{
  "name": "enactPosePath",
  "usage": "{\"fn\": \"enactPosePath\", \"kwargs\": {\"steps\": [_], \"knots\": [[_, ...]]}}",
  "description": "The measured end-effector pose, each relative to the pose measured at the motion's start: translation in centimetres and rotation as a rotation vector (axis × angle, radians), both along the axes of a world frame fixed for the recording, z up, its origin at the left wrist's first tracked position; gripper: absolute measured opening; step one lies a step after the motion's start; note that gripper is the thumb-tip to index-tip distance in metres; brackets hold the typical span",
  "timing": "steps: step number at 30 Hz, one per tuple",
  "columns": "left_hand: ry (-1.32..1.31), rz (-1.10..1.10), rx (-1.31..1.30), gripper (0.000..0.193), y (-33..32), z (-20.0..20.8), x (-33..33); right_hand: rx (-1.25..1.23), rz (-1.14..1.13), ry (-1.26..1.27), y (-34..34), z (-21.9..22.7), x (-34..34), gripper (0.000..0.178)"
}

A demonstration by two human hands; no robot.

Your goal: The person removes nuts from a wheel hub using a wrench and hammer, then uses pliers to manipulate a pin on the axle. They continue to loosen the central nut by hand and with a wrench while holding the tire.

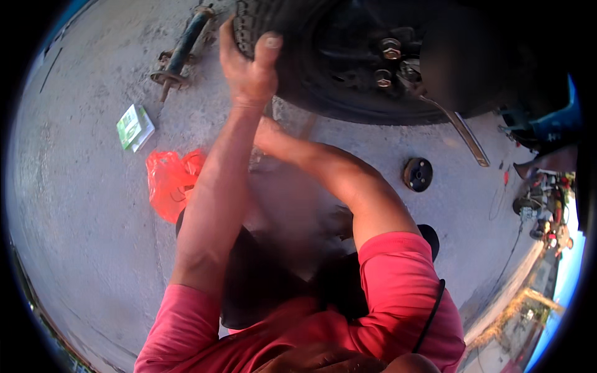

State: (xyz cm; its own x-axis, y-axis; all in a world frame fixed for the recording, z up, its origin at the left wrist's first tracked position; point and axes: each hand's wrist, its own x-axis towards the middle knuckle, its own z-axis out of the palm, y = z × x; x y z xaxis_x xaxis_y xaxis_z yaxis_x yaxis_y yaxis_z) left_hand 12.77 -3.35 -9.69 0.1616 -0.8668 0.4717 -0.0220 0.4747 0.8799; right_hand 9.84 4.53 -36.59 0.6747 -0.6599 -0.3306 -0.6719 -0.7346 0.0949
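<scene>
A black tire [348, 105] on a dark wheel stands in front of me at the top. My left hand [250, 73] grips its left edge, fingers along the tread and thumb over the sidewall. Under my left forearm crosses my right arm; only a bit of my right hand [267, 132] shows below the tire, its fingers hidden. Shiny nuts [390, 48] sit on the wheel. A metal wrench [463, 135] slants down from the nut area, with neither hand on it. A dark blurred round shape covers the wheel's right part.
On the concrete ground at left lie a shock absorber [186, 45], a green and white box [135, 128] and a red plastic bag [168, 186]. A black round part [418, 174] lies right of my right arm. Farther right are vehicles [527, 206] and a person.
</scene>
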Motion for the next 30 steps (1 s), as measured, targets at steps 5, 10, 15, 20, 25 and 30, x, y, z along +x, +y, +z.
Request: {"fn": "enactPosePath", "kwargs": {"steps": [5, 10, 15, 20, 25, 30], "knots": [[-0.062, 0.032, -0.052, 0.086, -0.3, -0.8, 1.6, 0.427, -0.109, 0.241, 4.4, 13.3, -2.8, 0.025], [0.007, -0.018, -0.009, 0.089, 0.5, 0.7, 0.2, 0.899, -0.532, -0.138, 7.4, 6.7, -4.8, 0.017], [0.024, -0.010, -0.053, 0.087, 0.1, 0.3, 0.6, 1.325, -0.794, -0.495, 11.8, 5.9, -6.0, 0.019], [0.057, -0.027, -0.024, 0.089, 0.2, 0.3, -0.1, 1.197, -1.247, -1.013, 20.8, 6.6, -8.1, 0.024], [-0.006, 0.012, -0.034, 0.088, -0.1, -0.2, 1.2, 0.971, -1.673, -0.870, 21.7, 29.4, -13.7, 0.027], [0.065, -0.049, -0.014, 0.083, 0.3, 0.1, 0.5, 0.276, -1.772, -1.012, 24.8, 42.6, -19.9, 0.021]]}}
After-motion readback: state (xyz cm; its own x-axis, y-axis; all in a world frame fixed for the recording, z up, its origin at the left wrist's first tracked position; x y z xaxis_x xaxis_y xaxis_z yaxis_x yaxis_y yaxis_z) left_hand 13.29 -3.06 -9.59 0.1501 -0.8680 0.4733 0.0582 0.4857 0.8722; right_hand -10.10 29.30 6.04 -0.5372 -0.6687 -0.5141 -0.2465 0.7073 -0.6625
